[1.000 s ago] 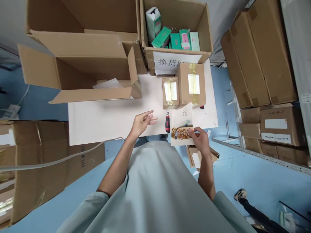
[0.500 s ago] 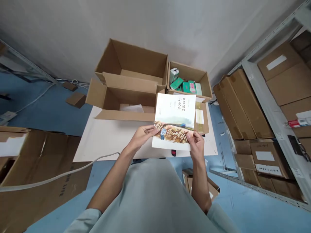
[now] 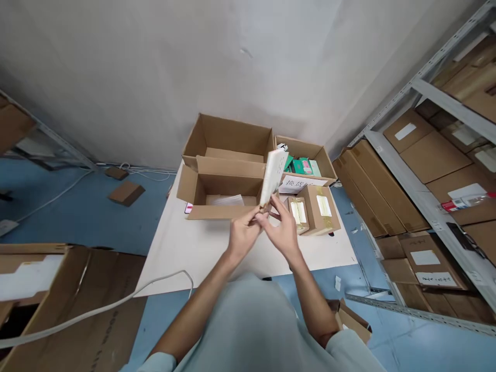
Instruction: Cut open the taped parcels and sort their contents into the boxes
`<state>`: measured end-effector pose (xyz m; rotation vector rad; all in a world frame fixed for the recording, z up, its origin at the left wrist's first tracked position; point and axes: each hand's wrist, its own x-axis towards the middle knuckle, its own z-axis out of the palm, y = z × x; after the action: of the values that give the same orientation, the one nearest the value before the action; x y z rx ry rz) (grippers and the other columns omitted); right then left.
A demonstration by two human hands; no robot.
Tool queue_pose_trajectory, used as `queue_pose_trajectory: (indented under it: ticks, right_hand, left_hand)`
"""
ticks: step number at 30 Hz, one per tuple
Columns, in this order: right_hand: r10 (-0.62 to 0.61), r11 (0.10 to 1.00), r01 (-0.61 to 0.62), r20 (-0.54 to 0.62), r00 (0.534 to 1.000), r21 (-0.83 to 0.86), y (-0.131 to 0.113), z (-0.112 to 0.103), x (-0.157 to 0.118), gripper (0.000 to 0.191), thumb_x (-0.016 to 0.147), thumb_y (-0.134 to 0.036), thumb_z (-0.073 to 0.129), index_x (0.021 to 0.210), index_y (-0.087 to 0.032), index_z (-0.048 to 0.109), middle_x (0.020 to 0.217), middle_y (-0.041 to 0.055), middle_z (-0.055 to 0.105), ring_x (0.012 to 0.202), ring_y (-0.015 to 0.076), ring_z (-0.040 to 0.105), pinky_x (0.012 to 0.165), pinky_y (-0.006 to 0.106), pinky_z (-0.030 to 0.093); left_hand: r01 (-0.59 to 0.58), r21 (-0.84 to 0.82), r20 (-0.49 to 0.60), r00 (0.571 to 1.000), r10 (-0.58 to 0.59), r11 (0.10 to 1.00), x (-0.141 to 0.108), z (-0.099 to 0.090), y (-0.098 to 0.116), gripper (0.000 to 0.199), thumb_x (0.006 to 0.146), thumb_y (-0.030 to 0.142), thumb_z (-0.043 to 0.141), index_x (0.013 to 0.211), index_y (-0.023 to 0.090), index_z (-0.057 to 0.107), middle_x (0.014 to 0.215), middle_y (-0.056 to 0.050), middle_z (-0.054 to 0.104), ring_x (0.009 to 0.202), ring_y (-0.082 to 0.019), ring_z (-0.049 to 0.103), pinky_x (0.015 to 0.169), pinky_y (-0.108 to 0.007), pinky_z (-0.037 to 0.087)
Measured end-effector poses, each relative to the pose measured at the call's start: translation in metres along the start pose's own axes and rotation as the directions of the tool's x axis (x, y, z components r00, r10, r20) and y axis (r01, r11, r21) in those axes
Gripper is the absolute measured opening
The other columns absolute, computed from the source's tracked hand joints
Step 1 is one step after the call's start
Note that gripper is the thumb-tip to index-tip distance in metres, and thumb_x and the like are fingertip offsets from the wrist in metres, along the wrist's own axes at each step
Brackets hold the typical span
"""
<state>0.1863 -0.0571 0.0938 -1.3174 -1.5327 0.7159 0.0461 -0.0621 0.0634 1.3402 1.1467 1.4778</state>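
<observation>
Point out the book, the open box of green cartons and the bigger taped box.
Book (image 3: 276, 173), head view: its pale cover.
Open box of green cartons (image 3: 324, 164), head view: its right inner wall.
Bigger taped box (image 3: 323, 206), head view: its white label.

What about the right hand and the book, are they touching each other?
Touching. The head view shows the right hand with its fingers against the lower end of the book, no gap between them.

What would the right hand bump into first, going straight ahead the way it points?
First the book, which the right hand is touching; beyond it, perhaps the nearer open box, though depth is unclear.
</observation>
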Motion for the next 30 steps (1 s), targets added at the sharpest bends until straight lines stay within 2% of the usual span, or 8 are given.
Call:
queue_pose_trajectory:
  ticks: [3, 6, 10, 12, 16, 19, 24, 30]
  right_hand:
    - [0.091, 0.995, -0.098, -0.172, 0.981, -0.033, -0.015, 0.022, 0.005, 0.06, 0.096, -0.073, 0.077, 0.12, -0.018, 0.083, 0.112, 0.0146, 0.086, 0.112, 0.0348, 0.081, 0.101, 0.048, 0.068]
    - [0.119, 0.993, -0.107, -0.272, 0.955, 0.055, -0.017, 0.021, 0.014, 0.06, 0.101, -0.075, 0.066, 0.106, -0.017, 0.083, 0.099, 0.0143, 0.086, 0.104, 0.0346, 0.082, 0.094, 0.046, 0.067]
    - [0.124, 0.968, -0.093, -0.12, 0.985, 0.231, -0.022, 0.001, 0.015, 0.06, 0.093, -0.076, 0.079, 0.11, -0.018, 0.085, 0.113, 0.0135, 0.088, 0.107, 0.0347, 0.082, 0.092, 0.044, 0.068]
    - [0.193, 0.916, -0.177, -0.011, 0.981, 0.36, -0.028, -0.008, 0.01, 0.063, 0.087, -0.076, 0.085, 0.114, -0.019, 0.085, 0.114, 0.0135, 0.089, 0.104, 0.0356, 0.083, 0.088, 0.045, 0.07]
    - [0.257, 0.787, -0.271, 0.105, 0.961, 0.554, -0.035, -0.013, 0.002, 0.072, 0.078, -0.077, 0.095, 0.121, -0.02, 0.084, 0.118, 0.0143, 0.089, 0.113, 0.04, 0.084, 0.092, 0.048, 0.072]
    - [0.248, 0.778, -0.285, 0.143, 0.958, 0.56, -0.031, -0.008, 0.005, 0.075, 0.076, -0.078, 0.096, 0.121, -0.019, 0.084, 0.118, 0.0147, 0.089, 0.115, 0.0415, 0.085, 0.092, 0.049, 0.073]
    - [0.176, 0.886, -0.218, 0.137, 0.975, 0.409, -0.017, 0.003, 0.018, 0.071, 0.086, -0.078, 0.088, 0.126, -0.019, 0.084, 0.131, 0.0155, 0.087, 0.123, 0.0407, 0.082, 0.101, 0.051, 0.071]
    - [0.054, 0.955, -0.052, 0.004, 0.999, 0.293, -0.015, 0.039, 0.024, 0.09, 0.088, -0.074, 0.086, 0.158, -0.02, 0.07, 0.165, 0.0206, 0.067, 0.149, 0.0394, 0.069, 0.121, 0.057, 0.062]
  left_hand:
    - [-0.188, 0.106, 0.135, 0.976, 0.174, 0.976, -0.005, -0.004, 0.002, 0.042, 0.102, 0.045, 0.076, 0.137, 0.026, 0.086, 0.149, -0.008, 0.079, 0.143, -0.033, 0.075, 0.126, -0.046, 0.059]
    - [-0.19, 0.082, 0.269, 0.949, 0.162, 0.978, 0.002, -0.023, 0.007, 0.041, 0.101, 0.045, 0.078, 0.136, 0.025, 0.086, 0.164, -0.01, 0.068, 0.153, -0.033, 0.067, 0.132, -0.048, 0.053]
    - [-0.04, 0.009, 0.054, 0.998, 0.04, 0.999, 0.026, -0.069, 0.015, 0.042, 0.098, 0.06, 0.082, 0.08, 0.022, 0.085, 0.163, -0.014, 0.068, 0.151, -0.041, 0.067, 0.135, -0.056, 0.048]
    - [0.046, -0.144, -0.022, 0.998, -0.05, 0.988, 0.035, -0.095, 0.021, 0.045, 0.097, 0.065, 0.083, 0.088, 0.021, 0.086, 0.163, -0.016, 0.068, 0.152, -0.042, 0.066, 0.134, -0.058, 0.048]
    - [0.283, -0.455, 0.219, 0.954, -0.202, 0.844, 0.034, -0.128, 0.029, 0.081, 0.093, 0.081, 0.079, 0.145, 0.018, 0.079, 0.141, -0.02, 0.082, 0.138, -0.044, 0.076, 0.117, -0.058, 0.061]
    - [0.371, -0.407, 0.342, 0.909, -0.238, 0.835, 0.024, -0.131, 0.029, 0.092, 0.078, 0.082, 0.092, 0.138, 0.012, 0.082, 0.121, -0.022, 0.087, 0.119, -0.045, 0.083, 0.097, -0.05, 0.069]
    - [0.347, -0.298, 0.188, 0.935, -0.302, 0.889, 0.015, -0.125, 0.027, 0.07, 0.07, 0.067, 0.105, 0.11, 0.013, 0.089, 0.109, -0.018, 0.089, 0.092, -0.035, 0.086, 0.075, -0.039, 0.068]
    - [0.031, -0.034, -0.167, 0.985, -0.036, 0.999, 0.013, -0.108, 0.028, 0.056, 0.092, 0.067, 0.085, 0.113, 0.015, 0.089, 0.109, -0.011, 0.089, 0.098, -0.031, 0.084, 0.085, -0.037, 0.067]
